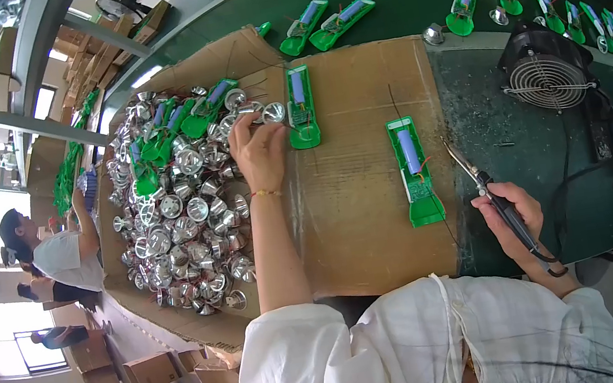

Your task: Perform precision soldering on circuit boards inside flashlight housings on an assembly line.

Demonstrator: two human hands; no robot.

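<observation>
My left hand is at the right edge of a box heaped with silver reflector cups. Its fingers are pinched round one silver reflector cup. Just right of that cup lies a green flashlight housing holding a blue battery cell and a circuit board. My right hand grips a soldering iron by its dark handle, the metal tip pointing up and left. A second green housing lies on the cardboard sheet, left of the iron's tip, with a blue cell and loose wires; the tip is apart from it.
Inside the cardboard box, several green housings lie on the cups. More housings line the green bench's far ledge. A fan with a round grille stands at the right. Other people are off to the left, beside stacked cartons.
</observation>
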